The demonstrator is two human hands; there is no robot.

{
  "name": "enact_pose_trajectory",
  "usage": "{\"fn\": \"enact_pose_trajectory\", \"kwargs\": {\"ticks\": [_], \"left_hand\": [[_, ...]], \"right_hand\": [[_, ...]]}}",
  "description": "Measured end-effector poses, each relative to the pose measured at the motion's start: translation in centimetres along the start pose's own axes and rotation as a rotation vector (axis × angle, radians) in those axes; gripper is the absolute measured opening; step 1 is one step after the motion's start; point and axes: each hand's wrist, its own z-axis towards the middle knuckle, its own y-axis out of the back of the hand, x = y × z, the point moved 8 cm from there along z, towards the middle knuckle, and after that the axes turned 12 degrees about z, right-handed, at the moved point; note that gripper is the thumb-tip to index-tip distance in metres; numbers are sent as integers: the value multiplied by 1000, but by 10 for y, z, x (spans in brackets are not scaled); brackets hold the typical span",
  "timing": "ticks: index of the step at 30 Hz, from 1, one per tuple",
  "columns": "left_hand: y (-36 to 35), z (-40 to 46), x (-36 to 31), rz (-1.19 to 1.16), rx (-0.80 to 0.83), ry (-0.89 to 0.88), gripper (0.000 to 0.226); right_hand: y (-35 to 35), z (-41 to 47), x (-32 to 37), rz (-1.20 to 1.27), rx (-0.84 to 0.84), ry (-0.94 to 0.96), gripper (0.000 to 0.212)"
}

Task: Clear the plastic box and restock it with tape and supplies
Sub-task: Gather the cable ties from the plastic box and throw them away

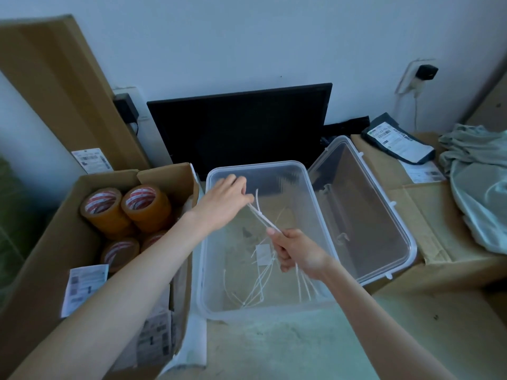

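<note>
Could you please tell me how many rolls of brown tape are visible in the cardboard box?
4: two rolls at the back, side by side, and two in front, partly covered by the forearm. More may be hidden underneath.

Dim, bluish light with soft, faint shadows — a wide-angle lens bends the edges, and the forearms nearest the camera blur slightly.

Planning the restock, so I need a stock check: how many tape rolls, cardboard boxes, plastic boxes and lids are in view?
Tape rolls: 4 visible
Cardboard boxes: 2 open or flat, plus a tall one leaning behind
Plastic box: 1
Lid: 1
Total: 9
</note>
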Motion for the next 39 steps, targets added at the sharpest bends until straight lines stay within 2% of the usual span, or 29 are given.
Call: {"fn": "enact_pose_trajectory", "kwargs": {"ticks": [2,3,5,6,10,12,14,17,19,21,24,26,31,35,39], "left_hand": [[-7,6,2,-155,-29,52,49],[-13,8,5,-321,-27,128,51],[-37,11,9,-669,47,330,49],[-55,13,6,-759,116,404,48],[-123,15,-39,-715,560,434,42],[-152,10,-71,-679,759,377,54],[-174,5,-100,-613,853,286,66],[-184,2,-122,-479,759,257,70],[-182,2,-125,-353,653,251,56],[-184,0,-124,-369,654,267,39],[-191,-6,-114,-457,744,305,36],[-188,-7,-104,-542,775,352,35],[-175,-3,-73,-916,724,531,18],[-147,-8,-42,-1298,519,751,32],[-104,-18,-10,-1444,323,791,17]], "right_hand": [[10,-1,1,38,-77,20,44],[18,-1,4,37,-135,54,44],[34,-6,11,51,-255,126,41],[41,-9,13,78,-302,155,38],[57,-28,25,113,-382,264,29],[59,-33,28,154,-364,308,26],[59,-34,28,185,-359,325,23],[60,-34,26,230,-359,360,20],[60,-35,25,250,-357,374,20],[61,-36,25,247,-381,376,22],[60,-36,26,246,-422,381,25],[59,-36,25,222,-438,388,23],[56,-36,24,133,-450,381,22],[54,-39,24,182,-442,359,26],[50,-41,24,233,-417,349,29]]}}
